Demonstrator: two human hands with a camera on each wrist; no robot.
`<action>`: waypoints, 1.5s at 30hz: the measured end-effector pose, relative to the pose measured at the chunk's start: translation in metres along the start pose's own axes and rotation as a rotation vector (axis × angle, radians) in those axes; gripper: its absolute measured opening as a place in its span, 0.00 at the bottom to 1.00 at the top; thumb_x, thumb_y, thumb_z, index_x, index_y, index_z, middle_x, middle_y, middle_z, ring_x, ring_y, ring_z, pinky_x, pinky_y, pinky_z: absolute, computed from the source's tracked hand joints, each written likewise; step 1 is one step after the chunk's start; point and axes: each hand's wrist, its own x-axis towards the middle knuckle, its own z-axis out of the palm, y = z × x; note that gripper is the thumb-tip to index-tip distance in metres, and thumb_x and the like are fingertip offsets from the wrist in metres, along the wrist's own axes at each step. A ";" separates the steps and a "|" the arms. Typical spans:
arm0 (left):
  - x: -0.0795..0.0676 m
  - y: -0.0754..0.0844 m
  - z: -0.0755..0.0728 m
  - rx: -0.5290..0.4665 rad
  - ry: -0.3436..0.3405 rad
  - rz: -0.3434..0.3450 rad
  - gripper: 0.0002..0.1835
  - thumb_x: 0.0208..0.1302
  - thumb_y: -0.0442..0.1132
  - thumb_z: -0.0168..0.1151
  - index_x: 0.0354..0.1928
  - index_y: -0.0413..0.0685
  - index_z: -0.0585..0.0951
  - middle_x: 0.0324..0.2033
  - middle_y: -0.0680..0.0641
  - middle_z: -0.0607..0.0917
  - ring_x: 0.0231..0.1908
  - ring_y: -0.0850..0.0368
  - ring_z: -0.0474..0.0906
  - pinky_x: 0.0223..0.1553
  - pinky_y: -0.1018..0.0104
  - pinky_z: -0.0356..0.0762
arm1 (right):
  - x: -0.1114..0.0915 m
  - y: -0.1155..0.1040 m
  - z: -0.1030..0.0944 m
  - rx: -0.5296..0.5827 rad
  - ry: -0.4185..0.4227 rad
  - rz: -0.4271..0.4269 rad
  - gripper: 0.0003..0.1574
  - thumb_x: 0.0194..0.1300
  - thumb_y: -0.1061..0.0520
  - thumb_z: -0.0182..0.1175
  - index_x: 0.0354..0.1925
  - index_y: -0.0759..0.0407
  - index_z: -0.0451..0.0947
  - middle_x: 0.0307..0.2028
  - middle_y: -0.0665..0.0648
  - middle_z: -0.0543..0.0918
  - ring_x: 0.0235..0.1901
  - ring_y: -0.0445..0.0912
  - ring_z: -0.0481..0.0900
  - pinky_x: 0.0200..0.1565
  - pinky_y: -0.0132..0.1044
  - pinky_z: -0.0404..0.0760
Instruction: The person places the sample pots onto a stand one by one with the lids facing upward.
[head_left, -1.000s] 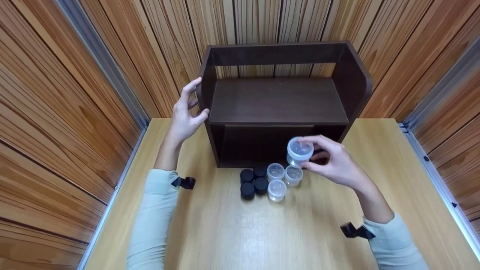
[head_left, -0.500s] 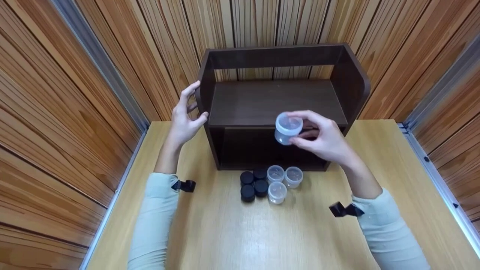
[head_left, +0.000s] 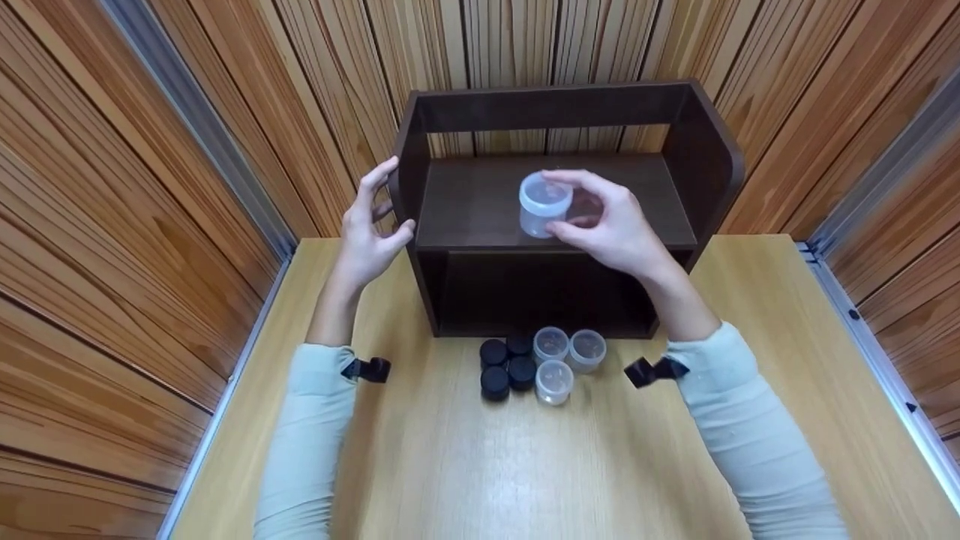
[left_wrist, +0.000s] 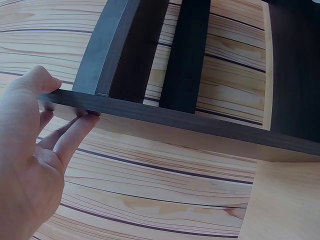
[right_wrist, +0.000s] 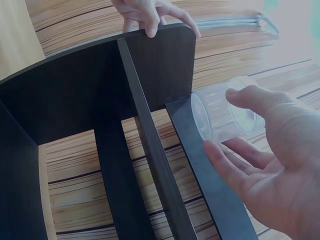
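A dark brown two-tier shelf [head_left: 480, 210] stands at the back of the table. My left hand [head_left: 367, 244] grips its left side panel [left_wrist: 165, 122]; in the left wrist view the thumb lies on one face and the fingers on the other. My right hand [head_left: 622, 229] holds a clear plastic jar [head_left: 535, 216] with a translucent lid between thumb and fingers. In the head view this jar appears in front of the upper board; contact with the board cannot be made out. Through the jar's wall, no contents can be told.
On the table [head_left: 450, 465], just before the shelf, stand three clear lidded jars [head_left: 554, 382] beside several black-lidded ones [head_left: 495, 382] in a tight cluster. Wood-patterned walls [head_left: 517, 45] enclose the back and sides, with metal rails [head_left: 885, 382] along the edges.
My right hand has carried the clear jar up and leftward, from above the jar cluster to in front of the upper board. The left hand keeps its grip on the side panel.
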 end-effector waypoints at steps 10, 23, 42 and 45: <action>-0.003 0.001 -0.003 0.003 -0.004 -0.004 0.43 0.67 0.25 0.66 0.84 0.44 0.66 0.84 0.39 0.72 0.83 0.44 0.71 0.77 0.36 0.80 | 0.045 -0.008 0.019 -0.023 0.007 0.011 0.38 0.67 0.68 0.77 0.74 0.61 0.82 0.64 0.64 0.89 0.51 0.44 0.89 0.49 0.28 0.92; -0.004 0.001 -0.001 0.012 -0.008 -0.016 0.43 0.67 0.26 0.66 0.84 0.45 0.65 0.86 0.40 0.69 0.85 0.43 0.68 0.78 0.35 0.79 | 0.100 -0.014 0.050 -0.091 0.001 0.038 0.37 0.68 0.63 0.77 0.73 0.56 0.83 0.64 0.64 0.91 0.56 0.55 0.93 0.52 0.31 0.90; 0.000 0.000 -0.001 0.008 0.023 0.001 0.43 0.66 0.25 0.67 0.83 0.45 0.68 0.84 0.41 0.72 0.82 0.44 0.71 0.76 0.34 0.81 | 0.130 0.003 0.087 -0.088 0.059 0.134 0.38 0.70 0.66 0.75 0.76 0.54 0.80 0.68 0.65 0.87 0.60 0.61 0.91 0.67 0.49 0.89; -0.003 -0.001 -0.002 0.007 0.031 -0.006 0.42 0.66 0.25 0.67 0.83 0.45 0.68 0.84 0.41 0.72 0.81 0.43 0.71 0.75 0.33 0.81 | 0.129 0.010 0.096 -0.096 0.079 0.155 0.39 0.70 0.66 0.75 0.76 0.54 0.80 0.70 0.65 0.85 0.62 0.61 0.90 0.71 0.50 0.87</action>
